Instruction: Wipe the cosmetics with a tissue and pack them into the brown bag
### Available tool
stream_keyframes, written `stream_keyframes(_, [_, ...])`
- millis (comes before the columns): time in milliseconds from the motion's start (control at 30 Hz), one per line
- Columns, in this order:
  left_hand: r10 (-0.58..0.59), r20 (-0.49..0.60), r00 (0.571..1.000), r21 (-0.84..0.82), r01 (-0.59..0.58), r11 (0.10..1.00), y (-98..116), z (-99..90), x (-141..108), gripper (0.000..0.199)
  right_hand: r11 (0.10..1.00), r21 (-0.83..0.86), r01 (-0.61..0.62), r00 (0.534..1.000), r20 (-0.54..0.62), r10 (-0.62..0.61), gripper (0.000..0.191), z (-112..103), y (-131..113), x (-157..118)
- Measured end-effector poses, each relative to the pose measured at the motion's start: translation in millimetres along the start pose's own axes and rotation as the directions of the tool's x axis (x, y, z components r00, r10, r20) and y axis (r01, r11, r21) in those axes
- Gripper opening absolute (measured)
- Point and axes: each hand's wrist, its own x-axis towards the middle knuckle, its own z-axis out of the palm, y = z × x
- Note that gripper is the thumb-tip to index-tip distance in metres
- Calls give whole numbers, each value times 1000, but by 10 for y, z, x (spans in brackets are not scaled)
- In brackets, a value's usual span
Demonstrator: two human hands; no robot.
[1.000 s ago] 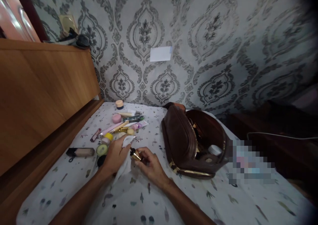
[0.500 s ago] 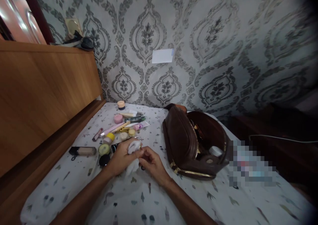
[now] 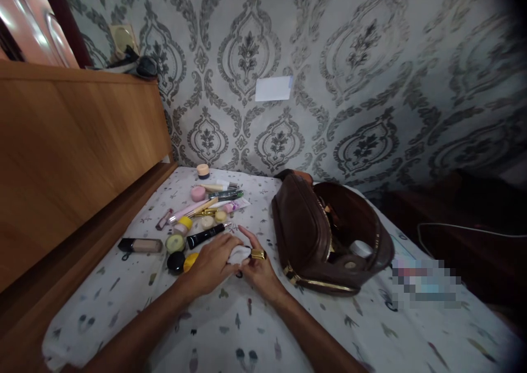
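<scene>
The left hand [image 3: 212, 266] is closed on a white cloth [image 3: 239, 255] wrapped against the dark end of a gold-ended tube [image 3: 258, 254], which the right hand [image 3: 261, 274] grips in front of the body, both hands nearly meeting. Beside the left hand lie a black tube [image 3: 206, 235], a black round lid [image 3: 176, 262] and a green jar [image 3: 175, 243], with the open brown bag [image 3: 302, 233] bounding the space right of the right hand. The gold-ended tube's long axis runs roughly sideways, gold end toward the bag.
</scene>
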Motion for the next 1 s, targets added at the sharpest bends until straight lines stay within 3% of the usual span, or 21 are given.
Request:
stream_keyframes(233, [-78,-13,997,82,79,993,-50,51,-16,20,997,-36,-71,997,8,71,73,9,57,39])
stream_keyframes(400, [-139,-43,989,65,142,988,-30,5,2,31,995,59,-86,996,-10,86,66,-26,49,55])
stream_keyframes(600, [-135,-56,989,33,137,990,-65,-22,0,13,995,90,-42,992,-117,52,51,-80,8,86])
stream_keyframes(667, [-110,-61,992,10,111,994,-104,-51,10,16,994,100,-48,989,-134,61,47,-88,18,99])
stream_keyframes(833, [-93,-239,967,-19,91,996,-319,-217,56,19,993,108,-51,988,-141,66,50,-86,46,105])
stream_keyframes(933, [-167,-334,928,103,212,972,-454,-347,58,24,992,119,-49,988,-142,65,48,-81,54,104])
stream_keyframes(1000, [-253,-354,900,248,351,903,-507,-410,51,25,990,128,-51,988,-138,69,46,-78,59,107])
